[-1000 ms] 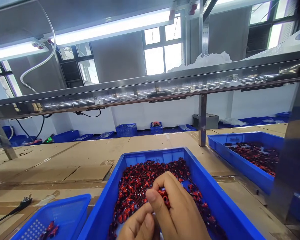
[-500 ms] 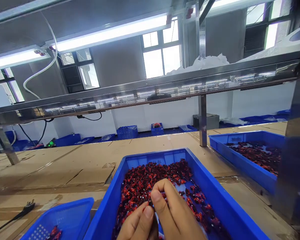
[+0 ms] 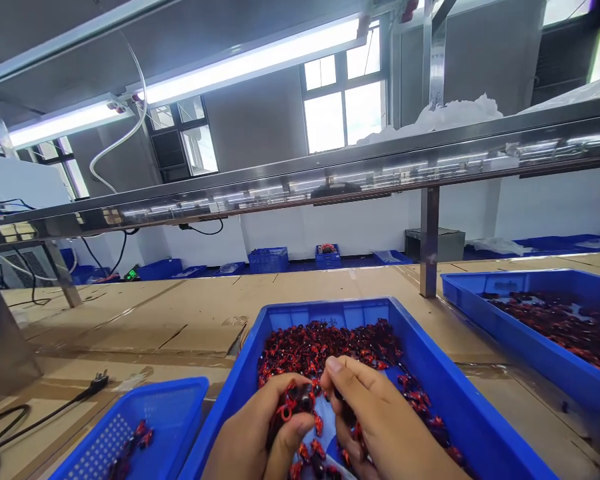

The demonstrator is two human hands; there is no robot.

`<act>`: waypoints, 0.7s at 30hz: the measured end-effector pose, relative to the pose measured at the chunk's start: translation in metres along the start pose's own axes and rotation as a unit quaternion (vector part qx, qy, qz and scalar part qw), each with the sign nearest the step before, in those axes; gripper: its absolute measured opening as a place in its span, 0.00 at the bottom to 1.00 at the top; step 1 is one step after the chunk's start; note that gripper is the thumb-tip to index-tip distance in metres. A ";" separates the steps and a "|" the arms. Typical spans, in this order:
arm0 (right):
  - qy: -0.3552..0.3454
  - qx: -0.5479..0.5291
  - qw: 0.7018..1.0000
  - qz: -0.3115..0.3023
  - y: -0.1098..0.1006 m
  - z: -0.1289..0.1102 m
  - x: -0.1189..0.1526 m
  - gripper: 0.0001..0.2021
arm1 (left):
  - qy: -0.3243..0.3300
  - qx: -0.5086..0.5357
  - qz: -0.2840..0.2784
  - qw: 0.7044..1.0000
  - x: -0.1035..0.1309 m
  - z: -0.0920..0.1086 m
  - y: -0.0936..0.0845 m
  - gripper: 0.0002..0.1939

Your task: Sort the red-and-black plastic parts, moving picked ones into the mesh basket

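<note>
My left hand [image 3: 253, 427] is curled round several small red-and-black pieces [image 3: 295, 400], glossy and with ring-like parts, held between thumb and fingers. Just to its right, my right hand [image 3: 380, 413] has its thumb and fingers drawn together; something dark lies under the fingertips, too hidden to name. Both hands are over a large blue tray [image 3: 443, 383] holding a heap of similar red-and-black pieces [image 3: 325, 343]. Between and below the hands, a few loose pieces [image 3: 317, 448] lie on the tray floor.
At lower left, a smaller perforated blue basket [image 3: 173, 417] holds a few pieces. Another blue tray [image 3: 530, 330] of pieces stands at right. A metal shelf [image 3: 280, 183] on a post [image 3: 429, 243] spans the cardboard-covered table [image 3: 180, 300]. A black plug [image 3: 97, 381] lies at left.
My hands have moved apart; before, their fingertips met over the tray. The cluster of pieces in my left hand now shows. The view has shifted, so the scene appears farther right.
</note>
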State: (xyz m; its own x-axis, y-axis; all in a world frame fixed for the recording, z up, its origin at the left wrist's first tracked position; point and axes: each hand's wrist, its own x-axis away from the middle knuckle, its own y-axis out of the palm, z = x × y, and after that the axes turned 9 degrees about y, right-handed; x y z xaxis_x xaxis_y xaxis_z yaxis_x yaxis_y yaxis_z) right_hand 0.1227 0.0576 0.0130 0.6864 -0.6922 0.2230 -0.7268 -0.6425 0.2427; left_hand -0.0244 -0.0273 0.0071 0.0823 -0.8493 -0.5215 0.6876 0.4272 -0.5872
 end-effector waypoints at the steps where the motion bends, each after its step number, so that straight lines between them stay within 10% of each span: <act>1: 0.004 -0.001 1.000 -0.003 0.001 0.002 0.000 0.21 | 0.003 -0.016 -0.010 1.000 0.000 -0.001 0.000 0.16; 21: 0.020 -0.011 0.997 -0.071 0.001 0.011 -0.001 0.18 | -0.025 -0.053 -0.131 0.990 -0.001 0.008 -0.003 0.15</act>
State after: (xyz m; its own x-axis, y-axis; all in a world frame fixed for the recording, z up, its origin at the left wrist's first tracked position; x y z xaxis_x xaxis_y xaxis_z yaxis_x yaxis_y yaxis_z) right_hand 0.1211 0.0540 0.0024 0.7837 -0.5798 0.2229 -0.6211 -0.7258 0.2956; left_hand -0.0210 -0.0305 0.0145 -0.0517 -0.9485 -0.3124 0.6105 0.2175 -0.7615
